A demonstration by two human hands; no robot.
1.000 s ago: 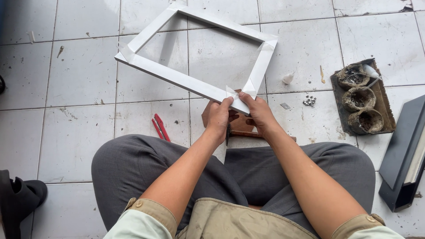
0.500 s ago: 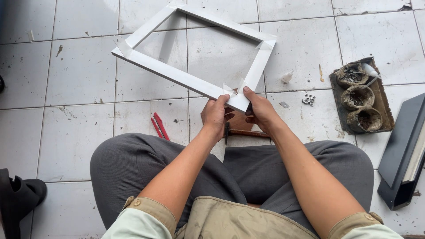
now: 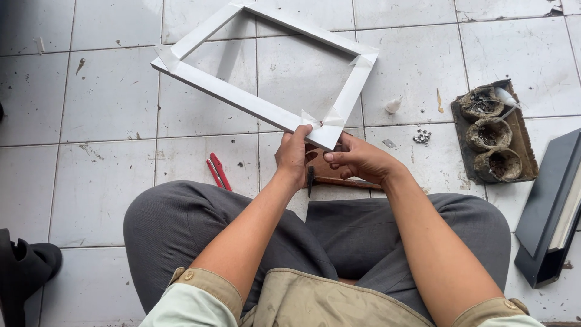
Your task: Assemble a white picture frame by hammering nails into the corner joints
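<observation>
Together, the near corner of a white frame is gripped by the left hand and right hand, fingers closed on it. Its far sides are tilted away over the tiled floor.

Floor laid with large pale grey tiles, dark grout lines seen throughout, scuffs and small debris scattered at upper left, even daylight cast across the frame.

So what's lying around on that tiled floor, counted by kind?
White frame, held at its near corner by the left hand and right hand: 1
Hammer: 1
Red pliers: 1
Tray of 3 round cups: 1
Dark frame: 1
Black sandal: 1
Total: 6
</observation>
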